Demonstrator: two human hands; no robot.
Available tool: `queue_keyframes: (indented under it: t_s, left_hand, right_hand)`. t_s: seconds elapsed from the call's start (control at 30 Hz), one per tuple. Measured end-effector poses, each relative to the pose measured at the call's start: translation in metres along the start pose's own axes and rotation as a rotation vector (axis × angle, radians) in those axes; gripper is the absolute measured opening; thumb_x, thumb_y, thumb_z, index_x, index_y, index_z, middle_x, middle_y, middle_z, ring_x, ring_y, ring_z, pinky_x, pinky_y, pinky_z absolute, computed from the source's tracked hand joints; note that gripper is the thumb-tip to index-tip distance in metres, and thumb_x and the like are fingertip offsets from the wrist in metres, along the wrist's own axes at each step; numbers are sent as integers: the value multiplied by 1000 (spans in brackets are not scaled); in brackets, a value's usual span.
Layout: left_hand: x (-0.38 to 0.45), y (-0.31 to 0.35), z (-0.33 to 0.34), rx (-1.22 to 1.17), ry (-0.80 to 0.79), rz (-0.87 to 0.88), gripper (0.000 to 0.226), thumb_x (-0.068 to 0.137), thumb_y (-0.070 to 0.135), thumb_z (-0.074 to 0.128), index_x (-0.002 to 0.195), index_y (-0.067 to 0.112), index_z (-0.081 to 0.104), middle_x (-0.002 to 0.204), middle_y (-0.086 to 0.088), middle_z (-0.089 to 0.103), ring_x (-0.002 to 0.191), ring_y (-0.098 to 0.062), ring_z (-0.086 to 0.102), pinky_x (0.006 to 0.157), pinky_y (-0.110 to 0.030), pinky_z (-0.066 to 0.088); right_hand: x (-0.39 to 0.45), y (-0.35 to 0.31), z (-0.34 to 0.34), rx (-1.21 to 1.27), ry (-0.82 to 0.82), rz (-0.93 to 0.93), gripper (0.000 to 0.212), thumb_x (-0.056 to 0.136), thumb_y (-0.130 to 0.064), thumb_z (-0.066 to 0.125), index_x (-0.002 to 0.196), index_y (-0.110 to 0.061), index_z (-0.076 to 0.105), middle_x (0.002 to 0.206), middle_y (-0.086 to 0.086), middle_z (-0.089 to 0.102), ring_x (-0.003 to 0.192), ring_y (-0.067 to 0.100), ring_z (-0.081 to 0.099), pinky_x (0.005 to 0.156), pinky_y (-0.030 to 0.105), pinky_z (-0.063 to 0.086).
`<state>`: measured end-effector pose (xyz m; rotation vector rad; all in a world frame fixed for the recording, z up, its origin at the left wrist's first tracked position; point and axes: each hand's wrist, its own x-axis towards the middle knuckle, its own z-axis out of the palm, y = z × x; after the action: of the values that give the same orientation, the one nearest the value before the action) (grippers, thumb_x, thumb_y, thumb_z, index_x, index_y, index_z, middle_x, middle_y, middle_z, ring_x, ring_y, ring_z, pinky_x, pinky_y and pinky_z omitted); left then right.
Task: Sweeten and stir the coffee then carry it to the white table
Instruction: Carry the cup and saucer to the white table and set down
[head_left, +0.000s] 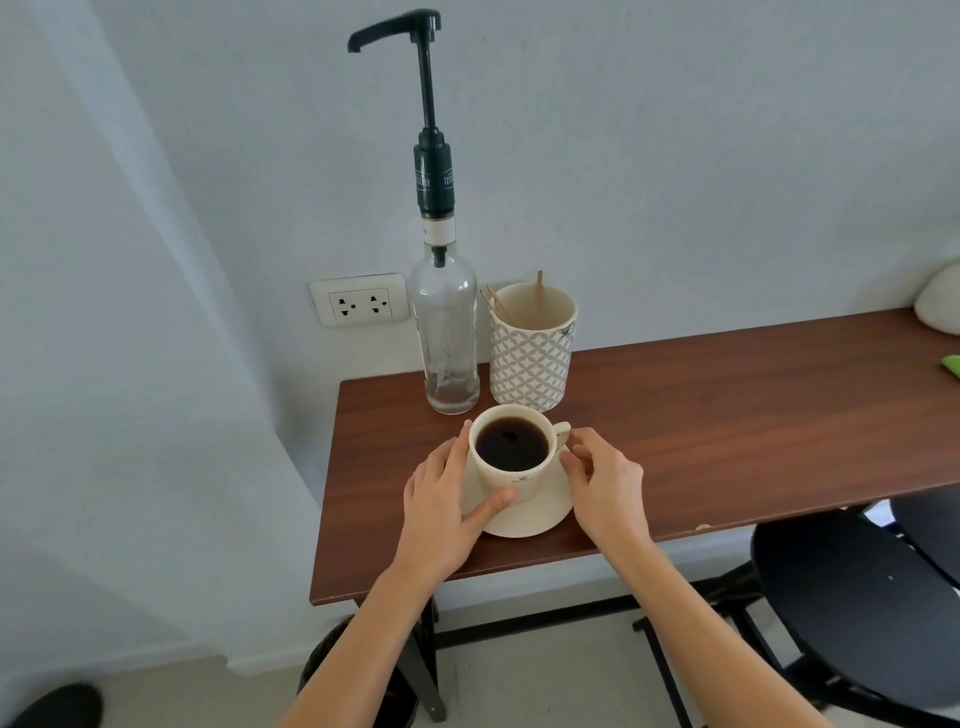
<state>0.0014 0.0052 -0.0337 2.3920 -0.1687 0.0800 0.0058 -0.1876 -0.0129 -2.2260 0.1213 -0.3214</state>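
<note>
head view: our left hand (441, 512) wraps the near left side of the cup (511, 457), fingers held together along the wall and the thumb (491, 505) pressed against the front, low by the saucer (535, 514). our right hand (605, 486) sits at the handle (561, 434), fingers curled loosely; we cannot tell whether they pinch it or only touch it. the cup stands upright on the saucer, near the front left part of the brown table (727, 415), filled with dark coffee (511, 444) close to the rim.

just behind the cup stand the syrup bottle (451, 338) with its tall pump (395, 28), nearly empty by the look of it, and the patterned holder (531, 345) with wooden stirrers (540, 285).

risks from here, in our judgement: the high fill level leaves little margin, so any tilt or jolt may spill coffee. pushing the cup alone could slide it on the saucer. moving it back carelessly could knock the bottle, which is top-heavy with that pump.
</note>
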Motion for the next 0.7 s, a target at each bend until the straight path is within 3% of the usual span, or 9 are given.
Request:
queue_keyframes:
  t_s: [0.1,0.17,0.3,0.53,0.63,0.7]
  left_hand:
    - [-4,-2,-3,113,-106,-72,106,82,83,49,165,32,8,172,0,23,160,-23,18,127,-62,2]
    - [-7,-3,-4,157,-136,-81,99,90,73,53,166,29,7,174,1,15,163,-22,7,126,-64,-9]
    - [-12,-6,-6,218,-178,-68,94,94,72,47,165,25,8,176,2,9,164,-23,-4,125,-65,-12]
    - [-26,-6,-11,288,-217,-33,91,95,72,43,165,27,8,176,4,9,164,-24,-7,125,-64,-13]
    - [-34,-6,-13,292,-234,-26,91,94,73,43,165,29,8,176,5,8,164,-24,-9,125,-63,-14]
    - [-39,-6,-14,298,-248,-23,91,94,74,43,165,29,7,176,5,7,163,-24,-11,125,-63,-14]
  right_hand:
    - [-1,2,2,-95,-48,90,26,95,-16,63,121,-13,64,110,4,69,99,15,62,84,19,45]
    - [-4,2,3,-136,-60,137,31,93,-20,65,123,-11,63,113,7,65,102,18,60,87,28,47]
    - [-18,-2,2,-218,-35,148,32,94,-27,63,123,-13,64,105,6,63,92,18,57,79,29,47]
    - [-50,-16,-4,-358,-72,192,32,100,-35,51,128,-20,57,109,-2,71,95,17,65,70,25,44]
    - [-63,-16,-3,-269,-104,247,34,100,-32,50,133,-22,51,105,-1,71,90,19,68,67,29,50]
    - [-67,-13,-3,-32,-147,324,39,99,-27,53,137,-23,45,97,3,70,70,18,72,56,30,60]
